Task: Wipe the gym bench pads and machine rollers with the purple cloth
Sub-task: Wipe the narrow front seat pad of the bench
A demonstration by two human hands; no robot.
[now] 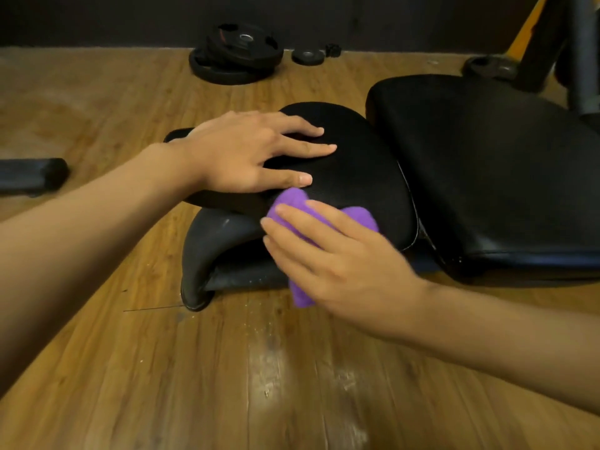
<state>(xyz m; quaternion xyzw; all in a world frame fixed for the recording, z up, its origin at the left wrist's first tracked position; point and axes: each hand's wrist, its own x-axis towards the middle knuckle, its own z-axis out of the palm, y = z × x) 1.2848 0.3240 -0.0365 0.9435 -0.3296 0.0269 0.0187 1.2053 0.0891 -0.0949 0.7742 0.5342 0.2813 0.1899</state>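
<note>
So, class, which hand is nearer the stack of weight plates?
Left. The left hand lies flat on the seat pad, toward the weight plates; right hand presses the purple cloth nearer us.

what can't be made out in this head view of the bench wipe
All in the head view:
- purple cloth: mostly hidden under the right hand.
- seat pad: partly covered by the left hand and the cloth.
- back pad: far end cut off by the right edge.
- black padded bar: cut off by the left edge.
- weight plates: markings too small and dark to read.
</note>
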